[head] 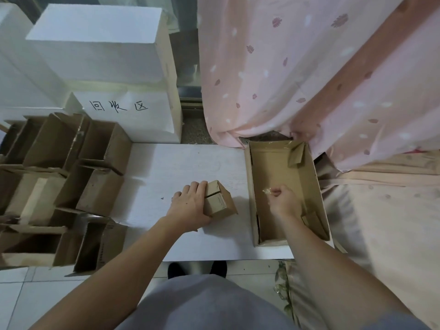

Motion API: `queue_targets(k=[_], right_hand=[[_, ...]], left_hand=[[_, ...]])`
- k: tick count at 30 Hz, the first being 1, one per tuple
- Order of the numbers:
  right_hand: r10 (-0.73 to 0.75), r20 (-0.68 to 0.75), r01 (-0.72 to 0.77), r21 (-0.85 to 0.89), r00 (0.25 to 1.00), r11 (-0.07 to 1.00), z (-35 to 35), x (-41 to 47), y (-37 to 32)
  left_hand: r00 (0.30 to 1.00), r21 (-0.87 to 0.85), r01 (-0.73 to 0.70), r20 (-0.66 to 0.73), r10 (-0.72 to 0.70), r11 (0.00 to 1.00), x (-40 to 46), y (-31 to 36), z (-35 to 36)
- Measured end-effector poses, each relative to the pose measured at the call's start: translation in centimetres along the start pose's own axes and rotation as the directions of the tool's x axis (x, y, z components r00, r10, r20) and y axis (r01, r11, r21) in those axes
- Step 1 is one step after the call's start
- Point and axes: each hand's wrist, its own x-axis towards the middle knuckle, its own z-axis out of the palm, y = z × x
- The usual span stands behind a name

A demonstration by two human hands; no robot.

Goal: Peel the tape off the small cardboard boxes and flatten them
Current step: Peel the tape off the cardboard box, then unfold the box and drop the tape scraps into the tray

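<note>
Left hand (190, 206) grips the small box (220, 201) on the desk (190, 160); right hand (284, 201) pinches peeled tape (266, 191) over the open carton (281, 167). Best drop it there, then flatten.

Left hand (190, 206) curled in a firm grip (palm down), right hand (284, 201) pinching, both forearms extended

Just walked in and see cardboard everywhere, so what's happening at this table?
A person is stripping tape off small boxes. The left hand holds a small cardboard box on the white table, its top flaps closed. The right hand pinches a crumpled piece of clear tape over an open cardboard tray. A pile of opened boxes sits on the left.
</note>
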Motion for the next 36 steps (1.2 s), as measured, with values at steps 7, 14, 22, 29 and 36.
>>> queue_targets(k=[7, 14, 22, 29, 36], right_hand=[[-0.035, 0.005, 0.035, 0.002, 0.999, 0.999, 0.6, 0.0, 0.5], [-0.418, 0.259, 0.447, -0.063, 0.871, 0.892, 0.7, -2.2, -2.9], [-0.573, 0.627, 0.785, -0.103, 0.528, 0.611, 1.8, -6.7, -9.9], [-0.553, 0.665, 0.815, -0.149, 0.501, 0.560, 4.6, -8.1, -10.2], [-0.555, 0.589, 0.730, -0.090, 0.587, 0.677, 5.7, -7.8, -10.2]], left_hand=[[1.000, 0.006, 0.005, -0.007, -0.004, 1.000, 0.3, 0.0, 0.0], [1.000, 0.035, 0.017, 0.008, -0.017, 0.999, 0.4, -0.5, -0.4], [0.999, 0.163, 0.021, -0.037, -0.015, 0.986, -0.1, -2.0, -1.2], [0.986, 0.127, -0.036, -0.154, 0.056, 0.991, -1.8, -3.2, -2.2], [0.933, -0.080, 0.168, -0.309, -0.185, 0.982, -4.2, -7.4, -2.3]])
